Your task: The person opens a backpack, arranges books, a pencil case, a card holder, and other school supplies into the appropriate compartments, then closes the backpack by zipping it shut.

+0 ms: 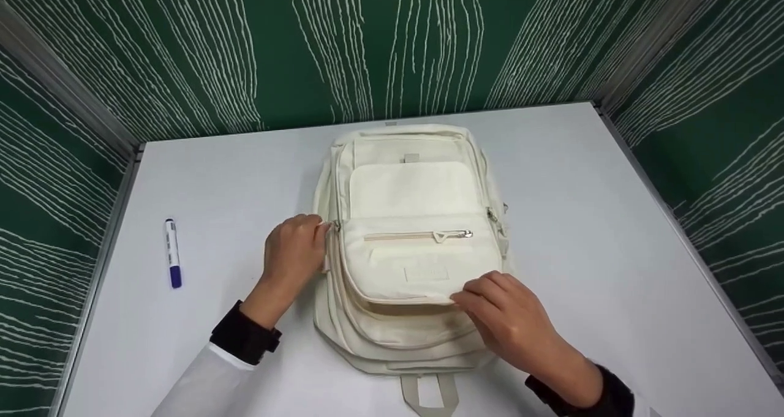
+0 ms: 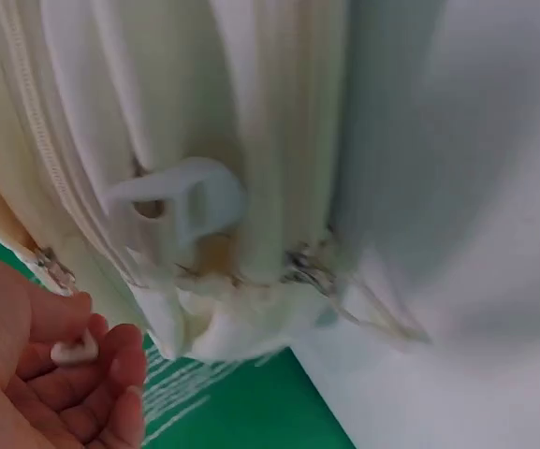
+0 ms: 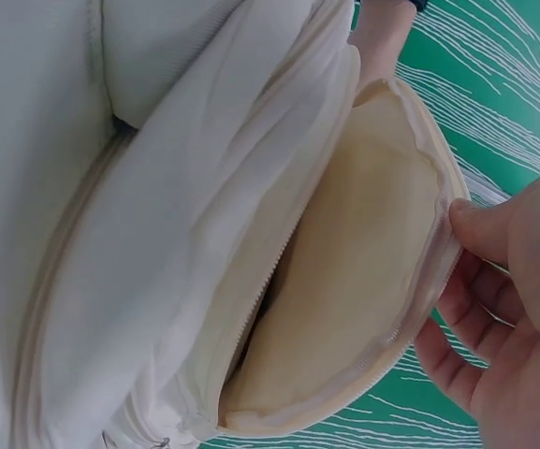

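Observation:
A cream backpack (image 1: 422, 190) lies on the white table, its carry handle toward me. The front pocket flap (image 1: 392, 276) is unzipped along its near edge, and my right hand (image 1: 505, 319) pinches that edge and holds it up. In the right wrist view the pocket's beige lining (image 3: 354, 234) shows, with the thumb and fingers of that hand on the rim. At the backpack's left side, my left hand (image 1: 294, 251) pinches a zipper pull (image 2: 75, 350), seen between thumb and fingers in the left wrist view. Another metal zipper slider (image 2: 307, 271) with a loose cord hangs nearby.
A white marker with a blue cap (image 1: 173, 255) lies on the table (image 1: 233, 178) left of the backpack. Green panels (image 1: 392, 49) with white lines stand behind the table and at both sides. A small zipped pocket (image 1: 419, 236) crosses the flap.

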